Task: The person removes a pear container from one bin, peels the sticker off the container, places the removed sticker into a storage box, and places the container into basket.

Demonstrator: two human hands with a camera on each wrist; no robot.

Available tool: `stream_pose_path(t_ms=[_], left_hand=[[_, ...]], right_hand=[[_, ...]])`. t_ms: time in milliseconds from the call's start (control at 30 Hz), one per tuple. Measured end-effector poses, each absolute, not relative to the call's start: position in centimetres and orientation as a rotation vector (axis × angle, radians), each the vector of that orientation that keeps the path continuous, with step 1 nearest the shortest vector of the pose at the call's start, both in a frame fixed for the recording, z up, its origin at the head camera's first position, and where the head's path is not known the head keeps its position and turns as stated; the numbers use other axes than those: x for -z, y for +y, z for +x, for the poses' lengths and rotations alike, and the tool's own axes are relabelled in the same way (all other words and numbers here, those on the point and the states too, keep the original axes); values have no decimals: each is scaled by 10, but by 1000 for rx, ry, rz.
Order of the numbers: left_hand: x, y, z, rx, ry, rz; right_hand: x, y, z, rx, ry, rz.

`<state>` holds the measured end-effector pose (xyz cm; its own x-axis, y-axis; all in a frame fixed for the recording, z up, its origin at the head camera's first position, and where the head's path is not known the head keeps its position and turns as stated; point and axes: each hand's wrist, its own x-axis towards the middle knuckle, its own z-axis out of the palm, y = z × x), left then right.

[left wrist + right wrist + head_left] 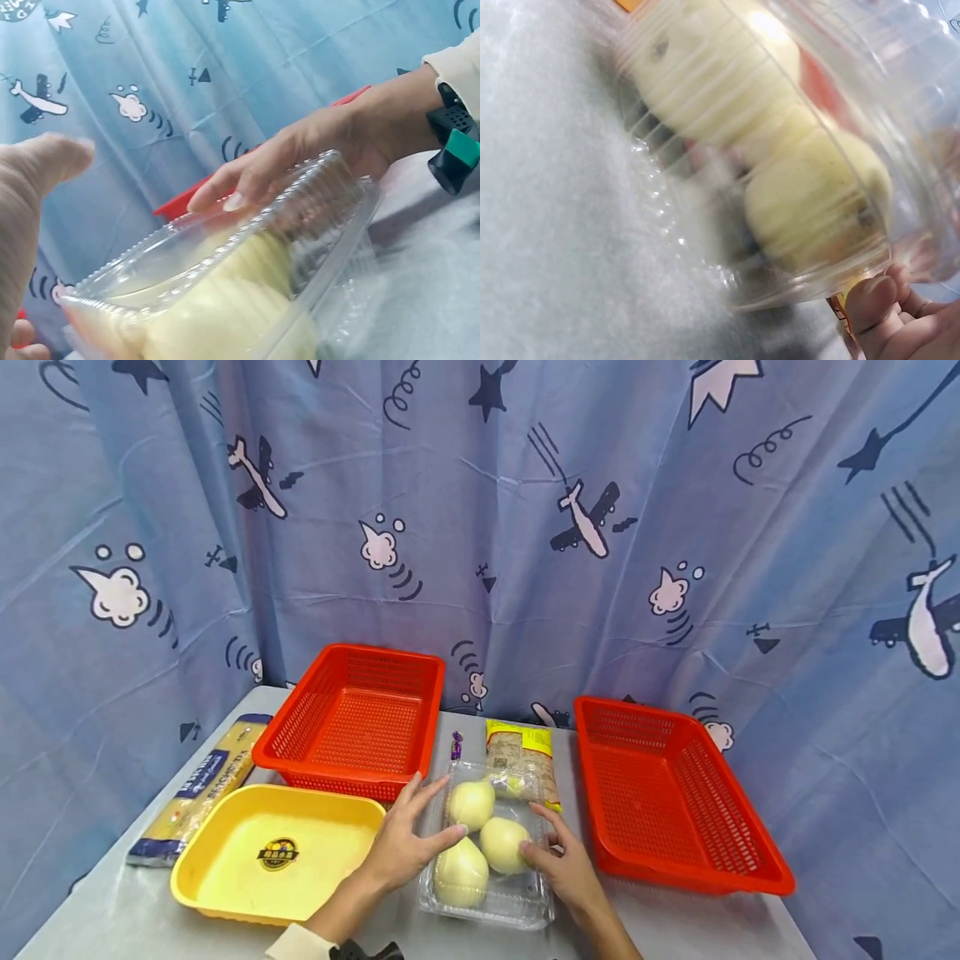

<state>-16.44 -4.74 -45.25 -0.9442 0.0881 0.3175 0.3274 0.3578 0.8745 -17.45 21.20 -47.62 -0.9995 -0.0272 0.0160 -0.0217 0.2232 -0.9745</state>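
Observation:
A clear plastic fruit box (517,906) with its lid over it holds several pale yellow pears (461,872). At its left side is my left hand (397,847), fingers straight and spread, thumb reaching over the lid. In the left wrist view that thumb (56,159) stands apart from the box. My right hand (566,868) is at the right side of the box. The right wrist view has its thumb and curled fingers (874,300) pinching the box's edge. One end of the box looks tilted up in the left wrist view.
A yellow basin (337,835) stands at the left, beside a long noodle pack (198,789). Red baskets (375,714) (637,793) flank the box. Behind it lie a yellow-topped bag (536,739) and a small purple wrapped candy (457,746). A patterned curtain (480,568) hangs behind.

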Motion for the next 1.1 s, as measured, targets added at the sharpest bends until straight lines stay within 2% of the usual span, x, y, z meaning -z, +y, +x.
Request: stream_pose_path(t_ms=[333, 733, 1100], left_hand=[[459, -36, -165, 1547, -2430, -404], [465, -31, -177, 1647, -2588, -261], [466, -35, -189, 1547, -2717, -403]], right_hand=[[477, 212, -174, 1973, 2454, -68], [478, 211, -173, 1967, 2463, -67], [473, 213, -173, 1900, 2487, -79]])
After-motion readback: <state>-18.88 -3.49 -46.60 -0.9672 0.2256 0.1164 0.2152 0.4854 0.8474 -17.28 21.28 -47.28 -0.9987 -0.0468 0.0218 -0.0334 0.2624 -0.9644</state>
